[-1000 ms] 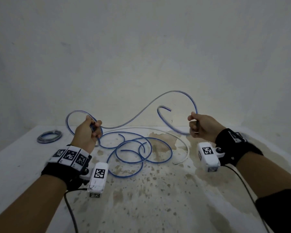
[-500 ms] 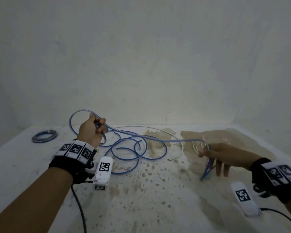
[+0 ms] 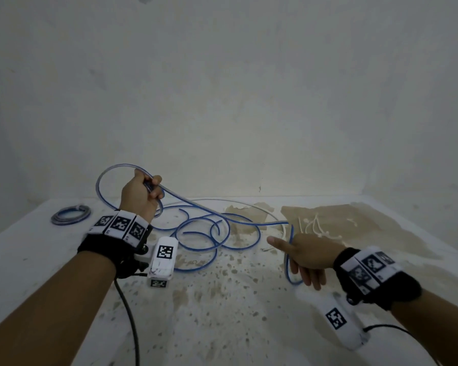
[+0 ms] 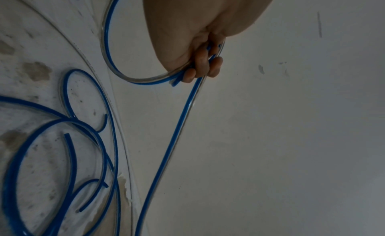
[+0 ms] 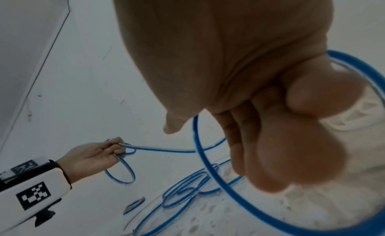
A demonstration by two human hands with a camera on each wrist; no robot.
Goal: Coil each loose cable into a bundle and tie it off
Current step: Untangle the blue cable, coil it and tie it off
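While the left hand (image 3: 140, 196) grips 1 loop of blue cable (image 3: 224, 217) above the desk (image 3: 24, 249), the right hand (image 3: 306, 256), fingers straight and slack, has a strand draped across it; a coil (image 3: 70, 214) lies far left. Left wrist: fingers (image 4: 201, 65) curl round the loop. Right wrist: the cable runs under loose fingers (image 5: 291, 140).

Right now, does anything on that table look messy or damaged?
Yes. The table is blotched with brown stains and speckles, mostly toward the right. Loose blue cable sprawls in overlapping loops mid-table, unlike the coiled bundle at far left. Small white ties lie scattered on the stain.
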